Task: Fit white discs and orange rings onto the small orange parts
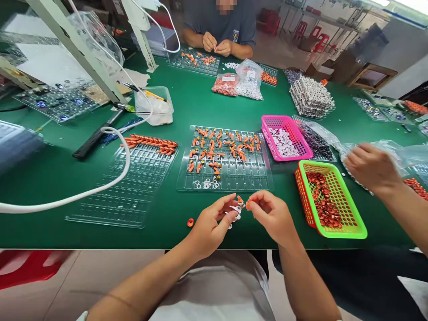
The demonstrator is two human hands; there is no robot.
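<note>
My left hand (212,225) is closed near the table's front edge, holding several small white rings and an orange piece (240,200) at its fingertips. My right hand (269,214) pinches a small orange part right beside it, the fingertips of both hands almost touching. A loose orange ring (190,222) lies on the green mat (56,171) just left of my left hand. Beyond my hands lies a clear plastic tray (224,158) with orange parts and some white rings in its cells.
Left is another clear tray (133,183) with a row of orange parts. A green basket (329,199) of orange rings and a pink basket (285,137) of white rings sit right. A co-worker's hand (372,167) reaches in at right. Another person sits across. A white hose (83,191) crosses left.
</note>
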